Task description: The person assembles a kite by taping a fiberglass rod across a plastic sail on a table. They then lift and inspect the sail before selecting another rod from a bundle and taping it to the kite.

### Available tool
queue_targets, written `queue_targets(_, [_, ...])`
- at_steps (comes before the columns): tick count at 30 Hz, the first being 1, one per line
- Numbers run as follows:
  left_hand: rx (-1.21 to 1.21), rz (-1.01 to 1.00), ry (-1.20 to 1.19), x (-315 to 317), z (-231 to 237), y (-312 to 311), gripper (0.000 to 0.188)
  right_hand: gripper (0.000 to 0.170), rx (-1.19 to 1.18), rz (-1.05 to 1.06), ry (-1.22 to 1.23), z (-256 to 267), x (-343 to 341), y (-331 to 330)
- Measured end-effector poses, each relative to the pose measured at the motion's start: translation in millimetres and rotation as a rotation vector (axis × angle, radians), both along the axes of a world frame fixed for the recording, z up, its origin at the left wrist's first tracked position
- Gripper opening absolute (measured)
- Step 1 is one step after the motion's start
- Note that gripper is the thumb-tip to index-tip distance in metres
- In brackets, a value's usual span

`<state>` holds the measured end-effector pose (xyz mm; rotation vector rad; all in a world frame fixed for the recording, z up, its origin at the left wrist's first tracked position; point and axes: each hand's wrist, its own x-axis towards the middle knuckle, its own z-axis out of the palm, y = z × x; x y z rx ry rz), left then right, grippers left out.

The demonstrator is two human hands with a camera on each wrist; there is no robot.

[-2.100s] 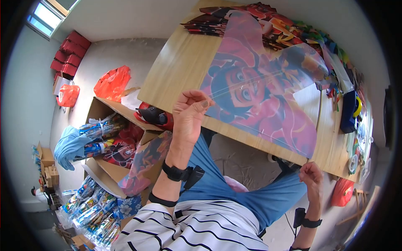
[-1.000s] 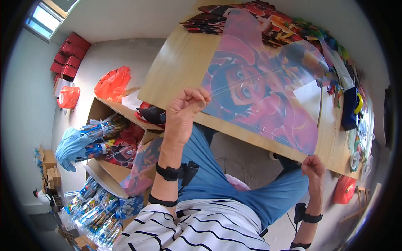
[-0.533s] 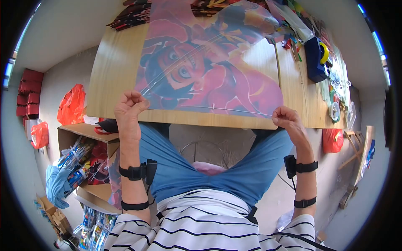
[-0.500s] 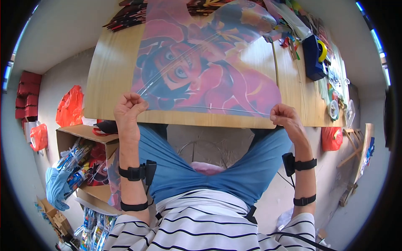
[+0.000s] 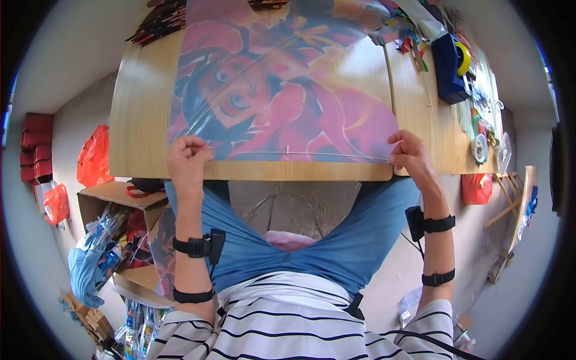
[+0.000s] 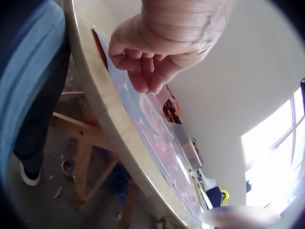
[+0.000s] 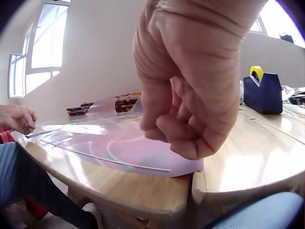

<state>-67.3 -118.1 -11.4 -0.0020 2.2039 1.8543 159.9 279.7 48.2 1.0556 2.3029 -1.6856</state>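
A translucent printed sheet (image 5: 282, 108) with a pink and dark cartoon figure lies on the wooden table. Along its near edge runs a thin white rod (image 5: 336, 156) with a small clip-like piece midway. My left hand (image 5: 189, 165) is at the sheet's near left corner, thumb and index tips together close over it. At the near right corner, beside the rod's end, is my right hand (image 5: 414, 161); its fingers are curled with the thumb against them, as the right wrist view shows. I cannot tell whether either hand pinches something thin.
A blue tape dispenser (image 5: 447, 69) with a yellow roll stands right on the table. Stacked printed pieces (image 5: 157, 23) lie at the back left. A cardboard box (image 5: 114, 195) with wrapped goods is left of my legs. A gap (image 7: 190, 188) splits the tabletop near my right hand.
My head view has turned and levelled, bringing the table edge nearly horizontal. Both hands stay by the sheet's near corners, and my right fingers have come up slightly over its corner.
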Motion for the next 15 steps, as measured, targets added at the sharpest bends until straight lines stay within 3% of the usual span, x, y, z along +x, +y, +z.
queue_targets(3, [-0.115, 0.018, 0.085, 6, 1, 8, 0.023, 0.029, -0.018, -0.020, 0.046, -16, 6, 9])
queue_targets(7, [-0.213, 0.046, 0.102, 12, -2, 19, 0.022, 0.024, -0.026, -0.059, 0.029, -25, 9, 10])
queue_targets(15, [-0.137, 0.029, 0.059, 17, 7, 28, 0.022, 0.008, -0.026, -0.052, 0.043, -23, 18, 18])
